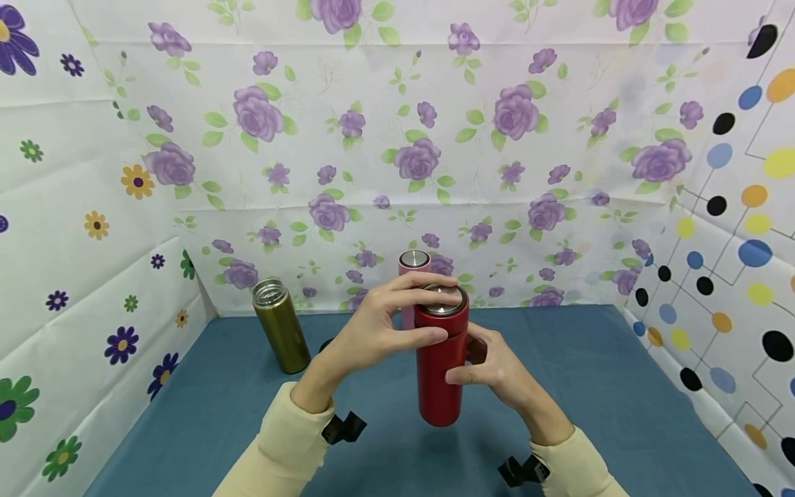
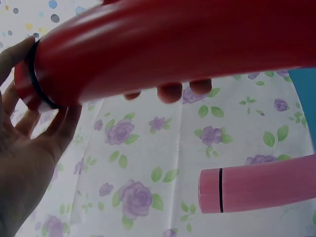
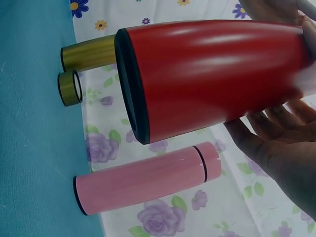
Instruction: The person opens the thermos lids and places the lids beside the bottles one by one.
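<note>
A red thermos flask [image 1: 439, 393] is held upright over the table, its dark base showing in the right wrist view. My left hand [image 1: 375, 314] grips the flask's lid [image 2: 23, 86] from above, fingers across its silver top and thumb on the near side. A thin black ring marks the seam between lid and body in the left wrist view. My right hand [image 1: 493, 362] holds the body from the right, thumb in front and fingers behind, partly hidden by the flask.
Behind the red flask stands a pink thermos [image 3: 143, 180] with its lid on. An olive-green thermos [image 1: 282, 335] stands uncapped at the left, its lid [image 3: 68, 89] beside it on the blue tabletop [image 1: 577, 386]. Flowered and dotted sheets [image 1: 348, 83] wall the table's back and sides.
</note>
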The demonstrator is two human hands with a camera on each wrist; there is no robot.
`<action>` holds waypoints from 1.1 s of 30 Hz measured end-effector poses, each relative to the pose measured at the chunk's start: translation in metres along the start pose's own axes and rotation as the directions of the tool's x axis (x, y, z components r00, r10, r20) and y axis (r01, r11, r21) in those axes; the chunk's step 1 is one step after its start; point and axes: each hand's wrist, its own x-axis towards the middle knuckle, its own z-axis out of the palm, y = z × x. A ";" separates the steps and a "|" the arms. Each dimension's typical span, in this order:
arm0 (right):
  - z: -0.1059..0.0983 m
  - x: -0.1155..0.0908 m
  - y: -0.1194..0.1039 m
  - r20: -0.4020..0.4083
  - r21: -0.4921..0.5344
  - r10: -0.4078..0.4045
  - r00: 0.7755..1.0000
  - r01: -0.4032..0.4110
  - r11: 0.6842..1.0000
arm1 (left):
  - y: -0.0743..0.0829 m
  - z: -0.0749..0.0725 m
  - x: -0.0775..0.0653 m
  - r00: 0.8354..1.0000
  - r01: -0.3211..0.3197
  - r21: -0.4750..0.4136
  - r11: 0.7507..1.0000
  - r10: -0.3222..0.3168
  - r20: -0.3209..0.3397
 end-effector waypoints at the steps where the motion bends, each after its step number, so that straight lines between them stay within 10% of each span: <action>1: 0.000 0.000 0.000 -0.002 -0.002 0.000 1.000 0.000 1.000 | 0.001 0.001 0.000 1.000 -0.001 0.018 1.000 0.002 -0.019; 10: 0.001 0.000 0.000 -0.035 -0.047 0.007 0.999 -0.008 0.999 | 0.003 0.011 0.001 0.992 0.025 0.156 0.987 -0.005 -0.127; 25: 0.002 0.001 0.001 -0.010 -0.011 0.001 1.000 -0.001 1.000 | 0.001 -0.002 0.000 0.997 0.062 0.032 0.998 -0.063 0.046; 33: 0.003 0.001 0.000 -0.013 -0.014 0.003 1.000 -0.003 1.000 | 0.001 0.003 0.001 0.997 0.064 0.073 0.995 -0.060 -0.055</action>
